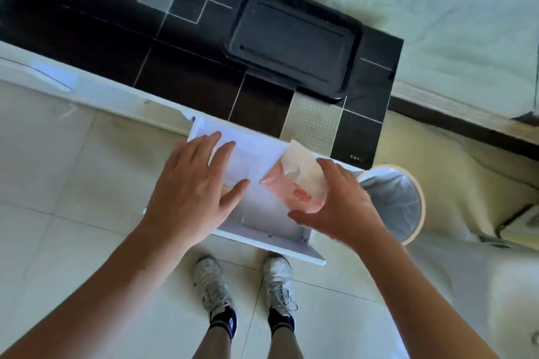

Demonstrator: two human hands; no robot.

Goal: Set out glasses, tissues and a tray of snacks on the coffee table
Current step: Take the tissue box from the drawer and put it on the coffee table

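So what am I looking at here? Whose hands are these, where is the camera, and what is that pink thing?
There is no machine here. A person wears a camera on the head, so you look down past their arms to their shoes. They stand at a dark coffee table with an open white drawer pulled toward them. The right hand holds a pink tissue pack, a tissue sticking out of its top. The left hand hangs open over the drawer. A black tray lies empty on the table. A bin stands on the floor beside it.
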